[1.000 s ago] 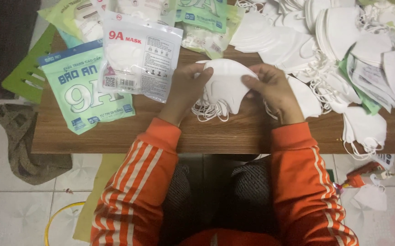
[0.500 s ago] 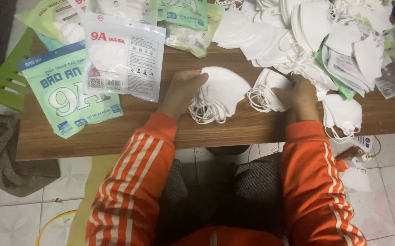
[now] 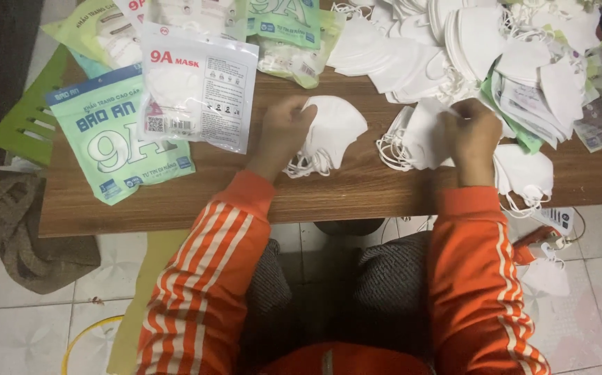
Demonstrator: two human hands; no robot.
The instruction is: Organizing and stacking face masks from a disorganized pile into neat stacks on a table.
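Note:
My left hand (image 3: 283, 135) rests on a small stack of white folded face masks (image 3: 332, 132) at the middle of the wooden table (image 3: 176, 201), fingers gripping the stack's upper left edge. My right hand (image 3: 473, 135) is further right, fingers pinched on another white mask (image 3: 419, 135) lying beside the big pile. Elastic ear loops spill out under both masks. Both arms wear orange sleeves with white stripes.
A large heap of loose white masks (image 3: 467, 42) covers the table's far right. Printed mask packets, one clear-white (image 3: 200, 87) and one green (image 3: 117, 132), lie at the left. A grey cloth (image 3: 20, 229) and a green stool (image 3: 27, 118) sit on the tiled floor.
My hands have separated: the right hand left the central stack and moved right to a mask by the pile. The left hand stayed on the stack.

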